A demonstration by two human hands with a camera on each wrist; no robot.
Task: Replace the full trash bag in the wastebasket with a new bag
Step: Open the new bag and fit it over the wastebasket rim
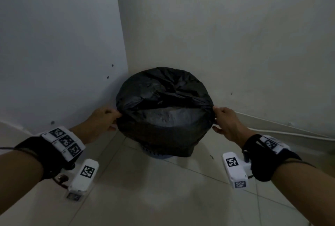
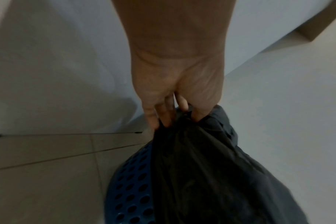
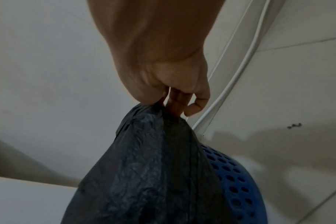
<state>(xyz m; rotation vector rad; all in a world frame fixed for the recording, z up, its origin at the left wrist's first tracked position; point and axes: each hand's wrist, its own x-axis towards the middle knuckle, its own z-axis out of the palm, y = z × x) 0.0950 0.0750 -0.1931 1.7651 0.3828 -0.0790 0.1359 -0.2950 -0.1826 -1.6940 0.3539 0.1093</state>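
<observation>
Two sets of fingers [image 2: 163, 112] pinch the rim of a black trash bag [image 1: 164, 111], one on each side. In the left wrist view the left hand [image 2: 178, 84] has its fingers curled tight round a gathered fold of the thin plastic; in the right wrist view the right hand [image 3: 169, 81] does the same, with the little finger curled just clear of the film.

Between the two grips the bag's mouth is stretched into a wide, flattened opening, and something pale grey and lumpy shows inside it (what it is cannot be told). The plastic is matte, creased and crinkled, bunched into folds along the far edge.

Below the bag sits the wastebasket [image 3: 234, 181], blue plastic with rows of round holes; the bag drapes over its upper part and hides the rim. It stands on a pale tiled floor [image 1: 163, 198] in the corner where two white walls [image 1: 235, 35] meet.

No brand or readable writing shows on bag or basket (only black-and-white square markers on the wrist rigs [image 1: 63, 142]).

Both forearms reach forward and down, palms turned inward toward each other. A white cable [image 3: 238, 72] runs along the foot of the wall near the right hand.
</observation>
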